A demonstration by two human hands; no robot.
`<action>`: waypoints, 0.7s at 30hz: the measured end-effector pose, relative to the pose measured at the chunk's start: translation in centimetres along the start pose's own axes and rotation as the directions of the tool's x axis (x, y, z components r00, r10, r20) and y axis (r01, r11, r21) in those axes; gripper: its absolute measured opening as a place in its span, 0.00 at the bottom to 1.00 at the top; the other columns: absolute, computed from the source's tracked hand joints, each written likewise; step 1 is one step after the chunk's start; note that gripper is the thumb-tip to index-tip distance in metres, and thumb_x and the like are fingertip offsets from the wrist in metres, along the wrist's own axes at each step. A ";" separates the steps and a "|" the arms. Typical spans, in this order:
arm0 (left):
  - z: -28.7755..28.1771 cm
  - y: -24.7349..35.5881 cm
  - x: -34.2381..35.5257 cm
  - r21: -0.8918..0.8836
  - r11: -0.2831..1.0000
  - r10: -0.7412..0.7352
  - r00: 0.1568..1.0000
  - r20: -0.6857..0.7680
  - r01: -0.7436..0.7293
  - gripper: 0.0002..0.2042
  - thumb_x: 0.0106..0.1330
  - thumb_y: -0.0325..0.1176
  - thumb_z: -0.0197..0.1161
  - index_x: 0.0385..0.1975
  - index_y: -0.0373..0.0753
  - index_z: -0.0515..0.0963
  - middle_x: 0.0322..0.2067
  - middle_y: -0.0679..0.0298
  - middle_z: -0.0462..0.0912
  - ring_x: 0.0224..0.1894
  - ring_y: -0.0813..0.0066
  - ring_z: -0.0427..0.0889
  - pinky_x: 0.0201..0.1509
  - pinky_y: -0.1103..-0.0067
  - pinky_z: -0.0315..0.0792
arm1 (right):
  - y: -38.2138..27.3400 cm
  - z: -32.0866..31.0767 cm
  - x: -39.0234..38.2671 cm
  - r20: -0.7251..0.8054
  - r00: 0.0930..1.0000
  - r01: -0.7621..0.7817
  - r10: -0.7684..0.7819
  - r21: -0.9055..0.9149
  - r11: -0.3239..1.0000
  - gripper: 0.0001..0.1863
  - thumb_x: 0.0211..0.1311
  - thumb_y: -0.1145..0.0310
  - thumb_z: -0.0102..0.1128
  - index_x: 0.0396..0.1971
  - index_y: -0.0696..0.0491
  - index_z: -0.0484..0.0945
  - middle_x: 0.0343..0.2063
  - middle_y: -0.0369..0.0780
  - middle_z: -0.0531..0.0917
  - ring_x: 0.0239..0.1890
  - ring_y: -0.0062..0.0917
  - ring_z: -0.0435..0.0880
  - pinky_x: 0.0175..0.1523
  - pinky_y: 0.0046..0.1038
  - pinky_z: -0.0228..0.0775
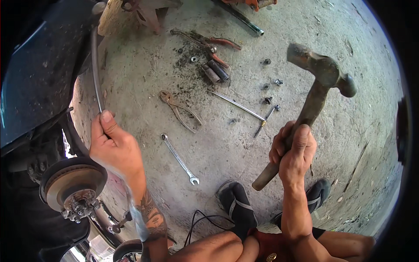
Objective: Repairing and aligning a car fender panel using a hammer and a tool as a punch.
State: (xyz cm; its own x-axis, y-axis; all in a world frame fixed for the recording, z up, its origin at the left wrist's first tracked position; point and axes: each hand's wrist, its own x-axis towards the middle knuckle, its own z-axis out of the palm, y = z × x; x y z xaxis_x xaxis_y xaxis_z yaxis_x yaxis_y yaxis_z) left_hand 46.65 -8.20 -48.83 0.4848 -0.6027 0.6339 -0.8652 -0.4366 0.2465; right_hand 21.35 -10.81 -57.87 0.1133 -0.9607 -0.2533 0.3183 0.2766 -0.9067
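The right hand (295,150) is closing its fingers around the brown handle of a hammer (326,73), the thumb lying along it; the hammer's head is standing above the fist, and the handle's butt is sticking out below. The left hand (115,142) is pinching a thin rod (95,70) between thumb and curled fingers, the rod rising above it beside a dark car panel (37,83). Any stamping on the wrench (178,157) is too small to read. The hammer's head is looking worn and rusty, with one rounded end; the rod is looking smooth and grey.
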 end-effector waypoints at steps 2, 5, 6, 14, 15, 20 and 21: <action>0.0 0.1 0.2 0.002 1.000 -0.010 1.000 -0.005 0.010 0.15 0.68 0.38 0.52 0.26 0.31 0.75 0.18 0.56 0.74 0.21 0.68 0.71 0.26 0.76 0.65 | -0.3 0.4 -0.3 0.040 0.999 -0.003 0.003 0.003 1.000 0.25 0.67 0.46 0.40 0.29 0.57 0.67 0.11 0.35 0.66 0.09 0.15 0.61 0.13 0.18 0.55; -0.6 0.2 0.7 0.007 1.000 -0.017 1.000 -0.011 0.017 0.14 0.67 0.37 0.52 0.25 0.32 0.75 0.17 0.55 0.73 0.19 0.65 0.71 0.25 0.74 0.65 | -1.3 1.5 -0.7 0.144 0.990 -0.010 0.008 0.013 1.000 0.26 0.67 0.46 0.40 0.34 0.59 0.68 0.14 0.36 0.68 0.11 0.14 0.63 0.13 0.17 0.56; -0.8 0.0 1.0 0.020 1.000 0.000 1.000 -0.001 0.000 0.14 0.67 0.37 0.52 0.25 0.32 0.75 0.16 0.54 0.72 0.19 0.63 0.70 0.24 0.74 0.64 | -1.9 2.1 -0.6 0.146 0.989 -0.001 0.000 0.011 1.000 0.26 0.67 0.46 0.40 0.34 0.59 0.68 0.14 0.36 0.68 0.11 0.14 0.63 0.13 0.17 0.56; -0.3 -0.1 0.7 -0.057 0.997 -0.056 0.998 0.032 0.057 0.12 0.65 0.34 0.53 0.22 0.33 0.73 0.14 0.51 0.69 0.17 0.54 0.67 0.21 0.68 0.61 | -5.4 7.7 1.5 0.297 0.922 0.277 -0.248 -0.059 0.959 0.24 0.68 0.48 0.37 0.28 0.56 0.67 0.13 0.32 0.67 0.12 0.11 0.63 0.14 0.16 0.53; -0.5 0.1 0.8 -0.058 0.996 -0.067 0.996 0.058 0.070 0.12 0.65 0.33 0.53 0.22 0.33 0.73 0.15 0.51 0.70 0.17 0.53 0.68 0.21 0.67 0.61 | -5.3 8.3 1.8 0.316 0.909 0.309 -0.272 -0.071 0.948 0.24 0.68 0.48 0.38 0.27 0.55 0.66 0.13 0.31 0.67 0.13 0.11 0.63 0.15 0.16 0.53; -1.4 -0.1 1.0 -0.047 0.999 -0.017 0.997 0.079 0.021 0.10 0.64 0.31 0.54 0.23 0.33 0.73 0.16 0.49 0.72 0.19 0.47 0.71 0.22 0.64 0.62 | -4.6 10.5 2.0 0.333 0.891 0.381 -0.310 -0.174 0.908 0.19 0.67 0.55 0.46 0.27 0.58 0.66 0.11 0.39 0.66 0.13 0.23 0.65 0.20 0.25 0.58; -1.8 -0.1 1.2 -0.052 0.998 -0.017 0.998 0.054 0.020 0.10 0.64 0.31 0.54 0.23 0.33 0.73 0.16 0.49 0.72 0.19 0.47 0.71 0.22 0.64 0.62 | -4.6 10.7 1.8 0.328 0.900 0.368 -0.288 -0.216 0.904 0.18 0.66 0.57 0.49 0.27 0.59 0.66 0.10 0.43 0.66 0.12 0.29 0.66 0.20 0.30 0.60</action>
State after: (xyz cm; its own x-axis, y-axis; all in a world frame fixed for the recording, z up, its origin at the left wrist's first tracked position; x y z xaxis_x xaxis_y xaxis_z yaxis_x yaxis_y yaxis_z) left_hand 47.11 -7.69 -46.74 0.5055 -0.6304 0.5891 -0.8610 -0.4133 0.2964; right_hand 30.16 -13.60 -50.55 0.3189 -0.9369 0.1435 0.1263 -0.1081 -0.9861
